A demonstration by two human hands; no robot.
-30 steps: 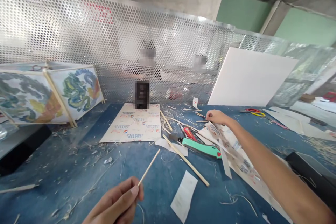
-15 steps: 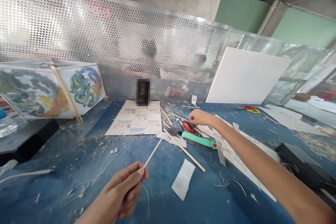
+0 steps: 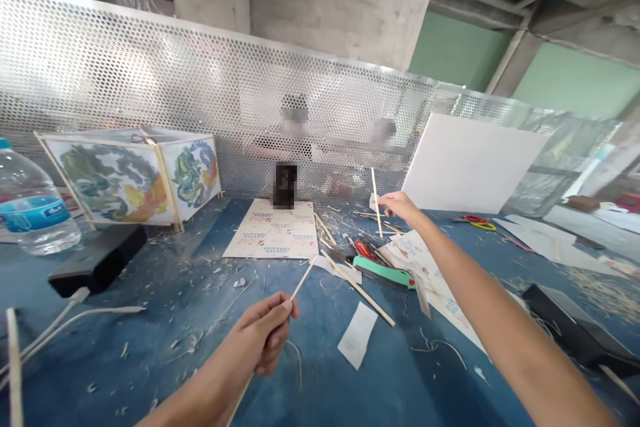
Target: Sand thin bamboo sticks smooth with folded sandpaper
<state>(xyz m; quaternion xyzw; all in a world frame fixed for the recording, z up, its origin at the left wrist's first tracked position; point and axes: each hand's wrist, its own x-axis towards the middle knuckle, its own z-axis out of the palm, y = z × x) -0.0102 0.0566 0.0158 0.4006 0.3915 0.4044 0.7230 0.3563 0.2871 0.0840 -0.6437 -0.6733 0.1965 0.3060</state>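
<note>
In my left hand (image 3: 273, 330), closed low in the middle of the view, is a thin wooden stick (image 3: 303, 280) that slants up and away. My right hand (image 3: 399, 205) reaches far across the table and pinches a second, pale wooden strip (image 3: 376, 197), held nearly upright. Just below it lie a red tool (image 3: 364, 250), partly covered, and a green-handled folding knife or saw (image 3: 385, 272). Between my hands another wooden strip (image 3: 360, 290) rests on the table beside a piece of white paper (image 3: 358, 335).
A sandpaper sheet (image 3: 273, 230), printed side up, lies before a perforated metal screen (image 3: 240, 113). Left stand a painted lantern frame (image 3: 115, 180), a water bottle (image 3: 35, 207) and a black box (image 3: 100, 260). Right are a white board (image 3: 470, 160), scissors (image 3: 480, 223) and another black box (image 3: 580, 323).
My right hand has lifted a wooden strip from the clutter and tipped it upright. My left hand keeps its stick. The view has shifted, bringing more of the bottle into sight.
</note>
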